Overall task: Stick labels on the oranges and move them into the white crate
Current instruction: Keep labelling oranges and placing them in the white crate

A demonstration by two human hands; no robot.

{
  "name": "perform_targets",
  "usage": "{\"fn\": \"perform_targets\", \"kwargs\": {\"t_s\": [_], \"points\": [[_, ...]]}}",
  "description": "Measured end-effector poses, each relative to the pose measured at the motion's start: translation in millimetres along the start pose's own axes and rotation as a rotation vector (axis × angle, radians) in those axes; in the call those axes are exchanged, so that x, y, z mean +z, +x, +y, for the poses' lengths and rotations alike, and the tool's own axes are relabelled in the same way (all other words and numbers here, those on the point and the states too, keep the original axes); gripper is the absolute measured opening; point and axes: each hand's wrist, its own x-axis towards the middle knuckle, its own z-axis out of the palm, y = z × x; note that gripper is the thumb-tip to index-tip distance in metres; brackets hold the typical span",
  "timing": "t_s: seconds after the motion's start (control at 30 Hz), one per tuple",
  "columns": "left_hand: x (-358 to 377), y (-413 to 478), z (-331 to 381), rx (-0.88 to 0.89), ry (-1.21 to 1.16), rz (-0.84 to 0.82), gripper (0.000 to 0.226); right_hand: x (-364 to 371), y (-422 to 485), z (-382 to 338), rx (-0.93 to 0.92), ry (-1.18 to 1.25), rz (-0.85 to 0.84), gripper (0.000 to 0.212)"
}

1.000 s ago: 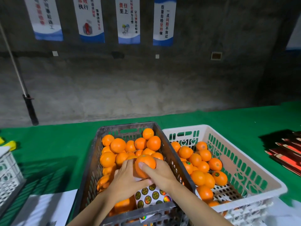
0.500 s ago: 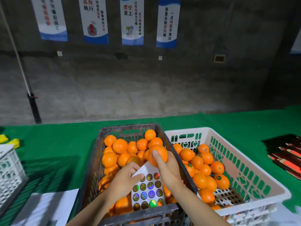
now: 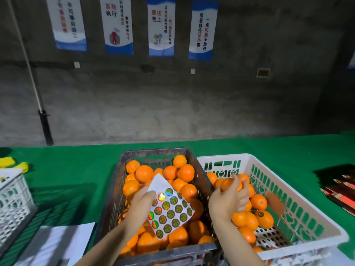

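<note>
— Green cloth on the bench (image 3: 67, 169), two crates side by side. How far along is the job?

— Partway, by the look of it. On the right, the white crate (image 3: 222, 156) holds a loose layer of oranges (image 3: 258, 201), with bare perforated floor showing at its near end. A labelled orange (image 3: 264, 218) lies towards its right wall. The grey crate (image 3: 113, 198) to its left is heaped with unsorted fruit (image 3: 144, 172), so most of the work seems left.

— And the orange in hand?

— The right grip (image 3: 228, 200) is curled round a held orange (image 3: 227, 184), over the far left part of the white crate and just above the fruit there. Whether it bears a label I cannot tell, because the fingers cover it.

— The other grip?

— The left grip (image 3: 140, 206) pinches a white sticker sheet (image 3: 171, 206) by its left edge, above the grey crate. Rows of round labels fill the sheet.

— Next?

— Likely setting that orange down, then labelling another.
</note>
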Motion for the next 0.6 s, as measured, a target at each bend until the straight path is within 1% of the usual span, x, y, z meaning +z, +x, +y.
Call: {"fn": "perform_targets", "kwargs": {"t_s": [0.1, 0.2, 0.23, 0.3, 0.33, 0.37, 0.4, 0.43, 0.47, 0.53, 0.6], "points": [[2, -3, 1, -0.012, -0.116, -0.049, 0.022, 0, 0, 4, -0.052, -0.142, -0.070, 0.059], [4, -8, 8, 0.056, -0.086, -0.112, 0.047, 1, 1, 4, -0.051, -0.257, -0.103, 0.056], [4, -10, 11, 0.065, -0.093, -0.117, 0.052, 2, 1, 4, -0.071, -0.287, -0.102, 0.052], [4, -12, 12, 0.088, -0.087, -0.107, 0.055, 4, -1, 5, -0.203, -0.278, -0.095, 0.039], [3, -12, 11, 0.101, -0.068, -0.091, 0.054, 6, -4, 6, -0.297, -0.201, -0.114, 0.029], [3, -13, 12, 0.112, -0.062, -0.082, 0.050, 8, -8, 7, -0.365, -0.067, -0.178, 0.020], [3, -13, 11, 0.121, -0.073, -0.081, 0.044, 9, -12, 5, -0.365, 0.078, -0.290, 0.015], [3, -14, 13, 0.129, -0.099, -0.090, 0.035, 9, -17, 2, -0.305, 0.183, -0.440, 0.014], [4, -14, 14, 0.136, -0.125, -0.094, 0.028, 9, -21, -1, -0.229, 0.228, -0.610, 0.017], [3, -13, 15, 0.132, -0.147, -0.057, 0.025, 9, -27, -6, -0.126, 0.186, -0.909, 0.030], [2, -11, 14, 0.106, -0.161, -0.032, 0.026, 10, -31, -5, -0.058, 0.171, -1.134, 0.034]]}}
